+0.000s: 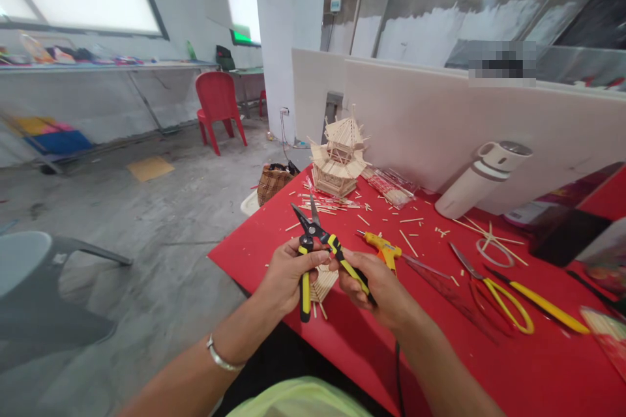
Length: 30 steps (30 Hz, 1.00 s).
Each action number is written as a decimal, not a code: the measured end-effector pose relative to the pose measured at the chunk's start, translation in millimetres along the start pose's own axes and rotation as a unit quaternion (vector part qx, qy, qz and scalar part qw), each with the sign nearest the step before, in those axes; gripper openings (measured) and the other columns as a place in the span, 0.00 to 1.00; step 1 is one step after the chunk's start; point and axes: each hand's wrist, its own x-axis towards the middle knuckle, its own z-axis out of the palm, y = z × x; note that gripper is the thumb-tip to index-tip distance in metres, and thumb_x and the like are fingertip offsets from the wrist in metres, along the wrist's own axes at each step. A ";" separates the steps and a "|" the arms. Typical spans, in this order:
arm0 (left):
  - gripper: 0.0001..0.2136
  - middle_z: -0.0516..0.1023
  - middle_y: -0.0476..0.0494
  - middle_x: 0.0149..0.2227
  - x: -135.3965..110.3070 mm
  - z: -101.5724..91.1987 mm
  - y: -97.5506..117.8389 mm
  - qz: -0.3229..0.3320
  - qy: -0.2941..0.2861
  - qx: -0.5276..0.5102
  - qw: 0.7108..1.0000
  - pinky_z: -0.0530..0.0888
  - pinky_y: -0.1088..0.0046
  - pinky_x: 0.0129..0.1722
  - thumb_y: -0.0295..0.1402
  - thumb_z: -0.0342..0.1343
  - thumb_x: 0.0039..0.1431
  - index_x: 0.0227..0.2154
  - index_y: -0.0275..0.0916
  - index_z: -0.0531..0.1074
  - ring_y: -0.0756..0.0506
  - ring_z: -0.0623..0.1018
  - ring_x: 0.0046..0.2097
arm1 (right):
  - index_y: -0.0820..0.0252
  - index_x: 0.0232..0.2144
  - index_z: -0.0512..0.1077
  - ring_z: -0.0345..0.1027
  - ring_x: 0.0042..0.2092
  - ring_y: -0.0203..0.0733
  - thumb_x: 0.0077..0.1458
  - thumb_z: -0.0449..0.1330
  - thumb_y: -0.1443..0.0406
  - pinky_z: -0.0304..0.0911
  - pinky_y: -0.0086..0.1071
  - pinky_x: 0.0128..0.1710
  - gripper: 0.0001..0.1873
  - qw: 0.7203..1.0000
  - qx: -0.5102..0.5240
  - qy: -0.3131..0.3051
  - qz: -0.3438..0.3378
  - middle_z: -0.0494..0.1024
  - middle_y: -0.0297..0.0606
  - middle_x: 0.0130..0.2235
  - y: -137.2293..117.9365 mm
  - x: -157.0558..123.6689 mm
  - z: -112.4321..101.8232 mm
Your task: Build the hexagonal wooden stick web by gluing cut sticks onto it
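Observation:
Both my hands grip one pair of black-and-yellow garden snips [313, 229], blades parted and pointing away from me. My left hand [288, 273] is closed on the left handle, and my right hand [369, 280] is wrapped round the right one. Below the snips a small fan-shaped panel of wooden sticks [323, 283] lies on the red table [352, 339], partly hidden by my hands. A yellow glue gun [384, 249] rests just beyond my right hand. Farther back stands a tiered pagoda model [340, 159] built of sticks.
Right of the glue gun lie yellow-handled scissors [493, 290] and a long yellow-handled tool [548, 306]. A white tumbler [482, 179] leans near the white partition [415, 117]. Cut sticks and a packet of sticks [388, 187] are scattered behind. A plaid bag [276, 184] sits past the table's left edge.

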 end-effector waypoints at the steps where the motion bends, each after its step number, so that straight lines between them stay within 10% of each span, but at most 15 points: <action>1: 0.17 0.79 0.47 0.24 0.1 0.7 0.2 0.002 -0.001 0.002 1.000 0.66 0.84 0.17 0.29 0.76 0.31 0.26 0.32 0.75 0.56 0.71 0.19 | 0.61 0.32 0.72 0.42 0.15 0.26 0.48 0.64 0.43 0.36 0.23 0.13 0.27 1.000 0.006 0.000 -0.001 0.58 0.21 0.15 0.9 -0.3 0.1; 12: 0.18 0.76 0.49 0.21 2.0 6.0 -1.9 -0.018 -0.010 0.015 1.000 0.67 0.81 0.18 0.30 0.76 0.33 0.26 0.33 0.74 0.53 0.72 0.19 | 0.59 0.27 0.68 0.41 0.15 0.25 0.45 0.66 0.41 0.37 0.22 0.12 0.27 0.996 0.088 0.000 0.006 0.57 0.21 0.14 26.0 9.1 7.2; 19: 0.13 0.82 0.39 0.35 -1.7 -2.9 5.3 -0.059 0.005 -0.022 0.998 0.76 0.78 0.26 0.38 0.67 0.53 0.36 0.32 0.79 0.49 0.79 0.30 | 0.60 0.30 0.70 0.42 0.16 0.25 0.46 0.67 0.43 0.36 0.21 0.13 0.27 0.987 0.147 -0.030 0.048 0.58 0.21 0.16 23.0 12.6 -8.0; 30: 0.16 0.75 0.50 0.22 -3.8 4.2 -9.1 -0.041 -0.045 -0.040 0.997 0.75 0.75 0.22 0.45 0.66 0.55 0.33 0.36 0.72 0.50 0.75 0.20 | 0.58 0.28 0.67 0.39 0.18 0.25 0.47 0.69 0.46 0.35 0.20 0.15 0.25 0.977 0.201 -0.050 0.049 0.57 0.21 0.17 37.8 20.2 8.5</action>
